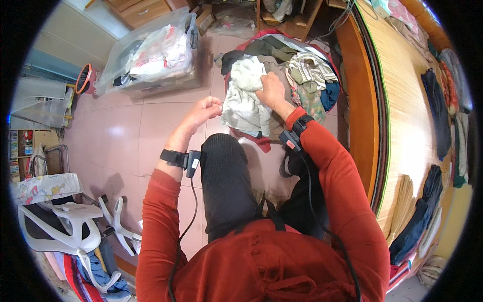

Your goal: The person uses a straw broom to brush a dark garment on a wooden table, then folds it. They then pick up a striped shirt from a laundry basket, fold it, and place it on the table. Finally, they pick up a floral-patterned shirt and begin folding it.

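A white-grey fluffy garment point(243, 103) lies on top of a heap of clothes on the floor in front of me. My right hand point(273, 91) has its fingers curled on the garment's right side, pinching the fabric. Just off the left edge of the same garment is my left hand point(205, 109), fingers loosely bent and apart, with nothing seen in it. Around it in the heap are a striped garment point(313, 72), a camouflage-patterned piece point(316, 106), dark clothes point(266, 48) and a dark blue piece point(330, 95). Red cloth point(261, 143) shows beneath them.
A clear plastic storage box point(188, 70) holding clothes stands at the far left. On my right is a wooden bed point(397, 116) with folded dark trousers point(435, 113). A white chair point(75, 226) sits at the near left. Cables run from both wrist straps.
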Tool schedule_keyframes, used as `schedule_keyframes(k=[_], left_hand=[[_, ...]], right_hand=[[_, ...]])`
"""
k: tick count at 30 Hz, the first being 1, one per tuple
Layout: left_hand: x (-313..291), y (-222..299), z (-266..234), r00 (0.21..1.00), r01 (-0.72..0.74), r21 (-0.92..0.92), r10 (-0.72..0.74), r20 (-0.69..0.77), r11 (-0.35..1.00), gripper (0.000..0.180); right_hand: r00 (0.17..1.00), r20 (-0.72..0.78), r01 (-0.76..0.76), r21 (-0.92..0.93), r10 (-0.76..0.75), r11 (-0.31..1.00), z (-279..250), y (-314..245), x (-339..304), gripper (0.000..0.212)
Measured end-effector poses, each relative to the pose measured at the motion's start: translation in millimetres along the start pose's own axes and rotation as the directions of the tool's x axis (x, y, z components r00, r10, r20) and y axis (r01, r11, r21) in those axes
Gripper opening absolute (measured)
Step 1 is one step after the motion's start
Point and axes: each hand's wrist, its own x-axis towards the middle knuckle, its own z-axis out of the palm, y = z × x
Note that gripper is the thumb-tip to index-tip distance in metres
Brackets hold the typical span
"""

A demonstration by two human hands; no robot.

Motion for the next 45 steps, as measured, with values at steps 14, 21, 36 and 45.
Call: schedule_keyframes(k=[14, 21, 36, 45], left_hand=[[96.8, -20.3, 34.4, 0.994, -0.075, 0.365, 0.097, -0.043, 0.928, 0.105], [124.1, 24.7, 27.1, 0.978, -0.201, 0.391, 0.164, 0.127, 0.898, 0.102], [181.3, 27.1, 142.3, 0.977, -0.136, 0.907, 0.205, 0.056, 0.399, 0.073], [185.7, 27.0, 123.2, 0.993, -0.115, 0.625, 0.068, 0.1, 0.772, 0.07]], right_hand=[[0.98, 0.2, -0.179, 0.84, 0.014, 0.512, -63.2, 2.1, 6.2, 0.031], [0.89, 0.384, -0.129, 0.729, -0.245, 0.673, -72.3, 35.1, 22.2, 0.039], [0.959, 0.069, -0.275, -0.007, 0.274, 0.962, -56.3, 173.6, 16.8, 0.123], [0.897, -0.188, -0.367, 0.189, 0.401, 0.911, -64.0, 191.1, 26.8, 0.037]])
